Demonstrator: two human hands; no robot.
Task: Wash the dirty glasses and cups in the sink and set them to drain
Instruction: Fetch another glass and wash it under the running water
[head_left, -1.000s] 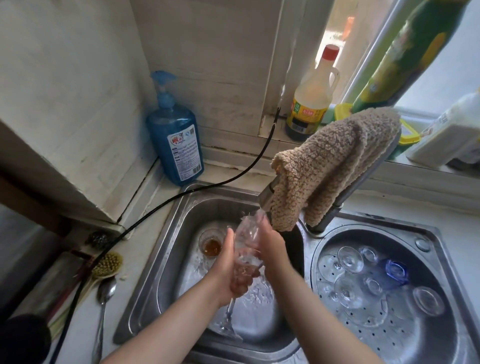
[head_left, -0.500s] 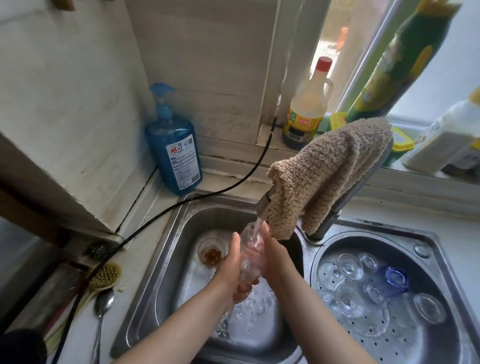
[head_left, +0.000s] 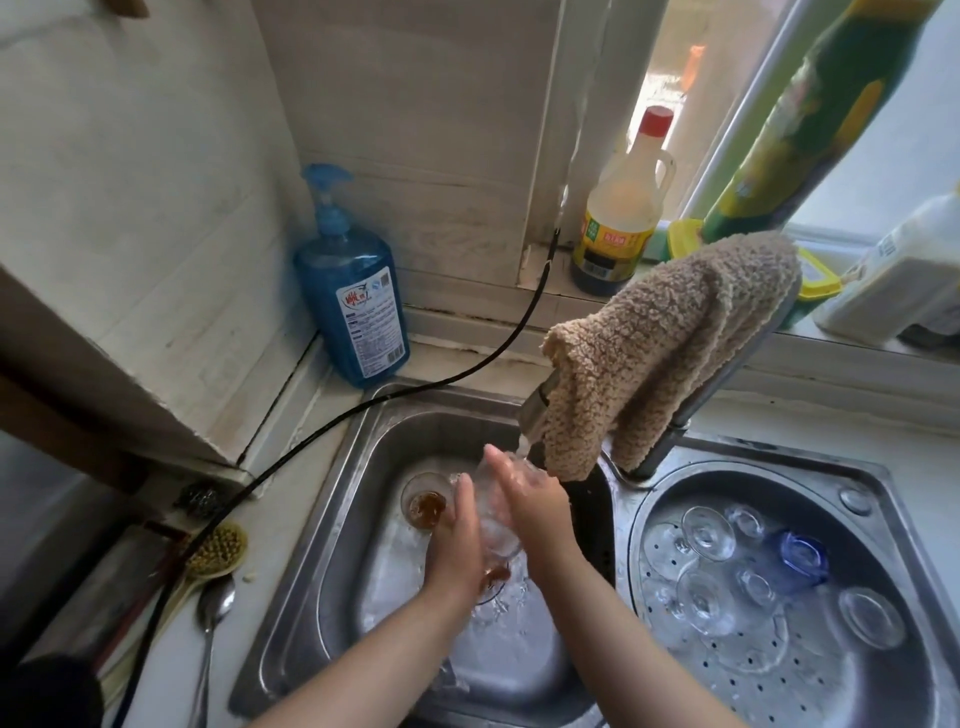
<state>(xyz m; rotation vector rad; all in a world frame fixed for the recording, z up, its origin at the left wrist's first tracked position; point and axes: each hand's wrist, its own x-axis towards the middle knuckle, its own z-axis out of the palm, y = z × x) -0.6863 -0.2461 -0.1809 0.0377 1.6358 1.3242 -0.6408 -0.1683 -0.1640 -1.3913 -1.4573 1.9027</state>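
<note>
Since a second ago my hands have lifted the wine glass (head_left: 493, 514) closer under the tap (head_left: 535, 413), so the stream now lands at its rim instead of splashing past. My left hand (head_left: 457, 545) cups the bowl from the left, fingers curled around it; my right hand (head_left: 530, 499) lies along the other side with its fingers nearly straight, rubbing the wet glass. It hangs over the left basin (head_left: 332, 545), stem down. To do this rinse well I judge I should turn the bowl slowly under the water, keep the left grip firm since wet glass slips, and stay off the steel wall. One dirty cup (head_left: 426, 501) with brown dregs waits behind; washed glasses (head_left: 706, 535) drain in the right basin (head_left: 857, 691).
</note>
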